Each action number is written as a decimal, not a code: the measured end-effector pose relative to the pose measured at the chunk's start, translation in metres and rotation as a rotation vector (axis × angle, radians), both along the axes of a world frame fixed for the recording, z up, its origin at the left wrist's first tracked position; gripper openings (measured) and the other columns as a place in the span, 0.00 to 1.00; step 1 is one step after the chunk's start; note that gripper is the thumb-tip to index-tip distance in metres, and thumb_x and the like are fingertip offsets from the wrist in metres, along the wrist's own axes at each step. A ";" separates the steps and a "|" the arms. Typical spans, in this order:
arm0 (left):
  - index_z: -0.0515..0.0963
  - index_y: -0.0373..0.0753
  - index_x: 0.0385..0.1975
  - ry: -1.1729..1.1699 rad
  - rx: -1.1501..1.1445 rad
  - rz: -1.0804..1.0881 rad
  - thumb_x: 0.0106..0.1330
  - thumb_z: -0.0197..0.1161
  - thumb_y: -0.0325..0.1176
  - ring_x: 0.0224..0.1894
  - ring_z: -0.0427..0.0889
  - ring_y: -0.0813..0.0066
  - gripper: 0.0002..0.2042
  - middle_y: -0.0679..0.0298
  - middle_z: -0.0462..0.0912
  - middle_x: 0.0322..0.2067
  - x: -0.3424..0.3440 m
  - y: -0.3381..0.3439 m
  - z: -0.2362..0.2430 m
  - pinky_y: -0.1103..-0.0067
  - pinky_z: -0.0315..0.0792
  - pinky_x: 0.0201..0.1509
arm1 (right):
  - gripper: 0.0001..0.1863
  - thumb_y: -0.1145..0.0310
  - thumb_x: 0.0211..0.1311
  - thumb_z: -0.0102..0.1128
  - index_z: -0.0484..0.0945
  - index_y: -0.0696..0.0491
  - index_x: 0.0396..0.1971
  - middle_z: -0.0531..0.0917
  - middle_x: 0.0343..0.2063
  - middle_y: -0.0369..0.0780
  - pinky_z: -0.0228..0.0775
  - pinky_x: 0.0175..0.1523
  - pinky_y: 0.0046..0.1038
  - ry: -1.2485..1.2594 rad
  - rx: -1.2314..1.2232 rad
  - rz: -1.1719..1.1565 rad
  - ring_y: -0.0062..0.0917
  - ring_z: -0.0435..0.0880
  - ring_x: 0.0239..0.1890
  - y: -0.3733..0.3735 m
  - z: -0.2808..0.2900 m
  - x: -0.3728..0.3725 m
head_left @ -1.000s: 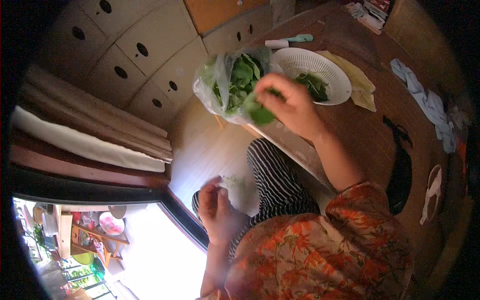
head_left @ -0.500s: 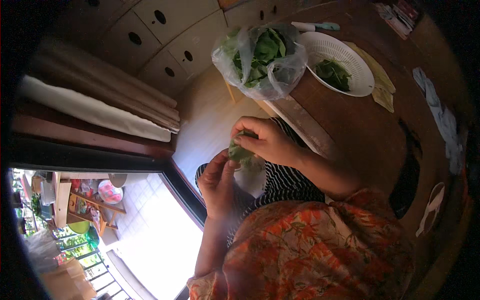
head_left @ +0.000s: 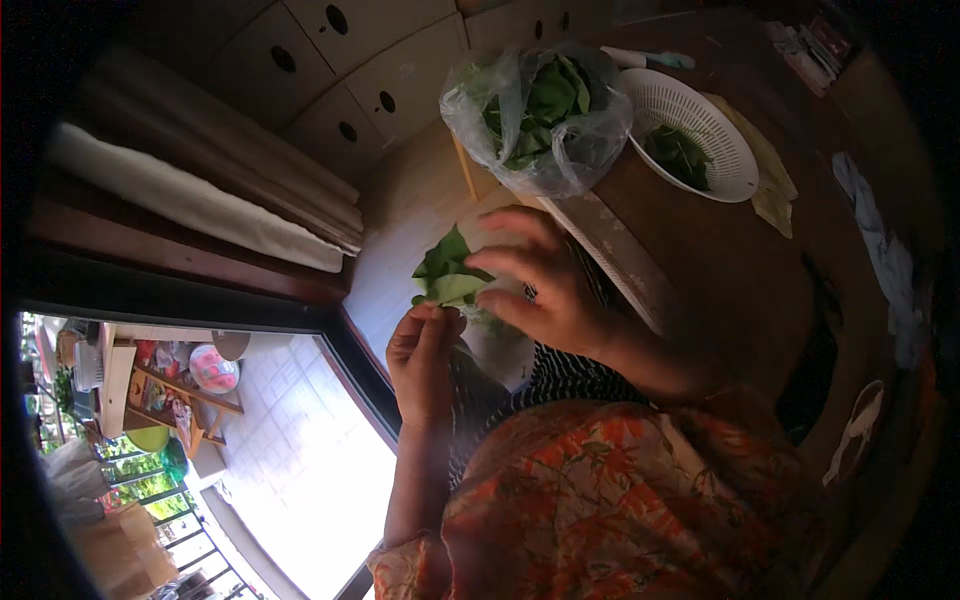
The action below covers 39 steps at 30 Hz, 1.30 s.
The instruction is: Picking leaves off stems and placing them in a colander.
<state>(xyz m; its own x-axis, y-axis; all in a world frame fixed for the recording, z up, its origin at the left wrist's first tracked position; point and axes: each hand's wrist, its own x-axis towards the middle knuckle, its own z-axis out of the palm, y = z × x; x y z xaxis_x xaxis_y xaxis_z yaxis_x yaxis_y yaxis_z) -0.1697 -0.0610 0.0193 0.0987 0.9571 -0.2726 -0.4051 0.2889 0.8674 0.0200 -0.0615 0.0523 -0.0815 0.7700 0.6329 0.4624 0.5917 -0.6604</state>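
My left hand (head_left: 425,360) pinches a small bunch of green leaves (head_left: 450,270) by its lower end, above my lap. Just right of the leaves is my right hand (head_left: 545,290), fingers apart and slightly blurred, with the fingertips close to the leaves. A clear plastic bag (head_left: 475,110) full of leafy greens (head_left: 548,95) sits on the brown table (head_left: 700,270). To its right a white oval colander (head_left: 732,150) holds some greens (head_left: 680,155) and rests partly on a yellow cloth (head_left: 775,210).
A white-and-mint utensil (head_left: 660,60) lies behind the colander. Pale blue cloth (head_left: 870,230) is at the far right. Drawers (head_left: 350,60) stand at the back. Fabric rolls (head_left: 200,200) are on the left, above a bright doorway showing a wooden folding chair (head_left: 180,400).
My right hand left the bag and joined my left hand, which now holds the leaves higher. Over the last half second the right fingers have spread and drawn off the leaves.
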 end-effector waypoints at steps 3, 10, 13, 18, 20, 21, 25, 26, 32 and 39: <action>0.80 0.34 0.39 0.041 0.108 -0.077 0.70 0.60 0.30 0.35 0.78 0.82 0.07 0.66 0.83 0.33 0.001 0.000 -0.010 0.84 0.72 0.44 | 0.20 0.75 0.47 0.68 0.78 0.51 0.43 0.74 0.53 0.41 0.60 0.64 0.41 -0.139 0.050 -0.031 0.41 0.67 0.62 0.007 -0.003 -0.010; 0.80 0.32 0.46 0.051 0.041 -0.080 0.70 0.60 0.30 0.35 0.77 0.83 0.11 0.67 0.83 0.34 0.005 -0.006 0.002 0.86 0.70 0.43 | 0.09 0.79 0.49 0.63 0.77 0.52 0.31 0.77 0.51 0.39 0.60 0.65 0.41 -0.163 0.024 0.025 0.41 0.69 0.62 0.014 -0.015 -0.008; 0.80 0.31 0.47 0.020 0.013 -0.076 0.70 0.61 0.32 0.35 0.77 0.83 0.12 0.67 0.83 0.34 0.003 -0.006 0.001 0.86 0.69 0.42 | 0.08 0.80 0.50 0.61 0.77 0.53 0.30 0.76 0.52 0.38 0.59 0.66 0.42 -0.187 0.052 0.070 0.40 0.68 0.63 0.014 -0.016 -0.010; 0.80 0.31 0.47 -0.083 -0.010 -0.124 0.70 0.60 0.32 0.34 0.77 0.83 0.12 0.67 0.83 0.33 -0.001 -0.005 -0.002 0.86 0.69 0.41 | 0.08 0.82 0.50 0.59 0.77 0.53 0.31 0.75 0.54 0.39 0.57 0.68 0.41 -0.210 0.059 0.128 0.40 0.66 0.65 0.016 -0.022 -0.006; 0.81 0.31 0.45 -0.033 0.020 -0.136 0.70 0.60 0.32 0.34 0.77 0.83 0.11 0.66 0.83 0.33 -0.001 -0.006 -0.005 0.86 0.69 0.40 | 0.11 0.79 0.50 0.60 0.76 0.52 0.34 0.73 0.56 0.39 0.54 0.69 0.43 -0.264 0.013 0.109 0.38 0.63 0.67 0.016 -0.027 -0.003; 0.81 0.32 0.44 0.017 0.049 -0.149 0.70 0.60 0.32 0.33 0.77 0.83 0.10 0.66 0.83 0.33 0.000 -0.006 -0.006 0.86 0.69 0.40 | 0.11 0.79 0.50 0.60 0.76 0.52 0.34 0.73 0.56 0.39 0.54 0.69 0.43 -0.263 0.013 0.109 0.38 0.63 0.67 0.016 -0.026 -0.002; 0.82 0.32 0.40 -0.008 0.023 -0.058 0.70 0.61 0.32 0.33 0.77 0.83 0.09 0.67 0.83 0.33 0.005 0.000 -0.009 0.86 0.70 0.39 | 0.19 0.80 0.49 0.59 0.76 0.51 0.44 0.69 0.60 0.42 0.49 0.71 0.49 -0.265 -0.030 0.159 0.39 0.60 0.69 0.007 -0.008 -0.002; 0.82 0.33 0.39 0.040 0.035 -0.053 0.70 0.61 0.32 0.33 0.77 0.84 0.09 0.68 0.82 0.32 0.002 0.003 -0.013 0.86 0.70 0.38 | 0.23 0.80 0.49 0.59 0.75 0.50 0.48 0.68 0.61 0.42 0.47 0.71 0.52 -0.278 -0.006 0.174 0.39 0.59 0.69 0.003 0.000 -0.003; 0.82 0.35 0.36 0.298 0.160 -0.079 0.68 0.62 0.34 0.30 0.76 0.82 0.09 0.69 0.82 0.29 -0.019 -0.001 -0.020 0.82 0.70 0.35 | 0.19 0.69 0.61 0.54 0.76 0.53 0.52 0.73 0.55 0.41 0.42 0.72 0.58 -0.657 0.091 0.154 0.35 0.63 0.68 0.012 -0.016 -0.030; 0.82 0.32 0.40 0.496 0.206 -0.231 0.67 0.61 0.33 0.33 0.79 0.82 0.10 0.66 0.83 0.30 -0.020 -0.006 -0.031 0.81 0.74 0.39 | 0.15 0.74 0.57 0.56 0.77 0.59 0.46 0.77 0.32 0.40 0.46 0.72 0.55 -0.721 0.070 0.155 0.33 0.78 0.42 0.007 -0.041 -0.020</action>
<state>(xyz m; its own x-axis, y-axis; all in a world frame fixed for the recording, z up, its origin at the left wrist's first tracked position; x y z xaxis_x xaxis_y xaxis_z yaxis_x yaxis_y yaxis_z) -0.1894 -0.0665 -0.0114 0.2191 0.9640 -0.1505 0.1172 0.1271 0.9849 -0.0004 -0.0549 0.0113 -0.5997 0.6756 0.4289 0.6748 0.7150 -0.1827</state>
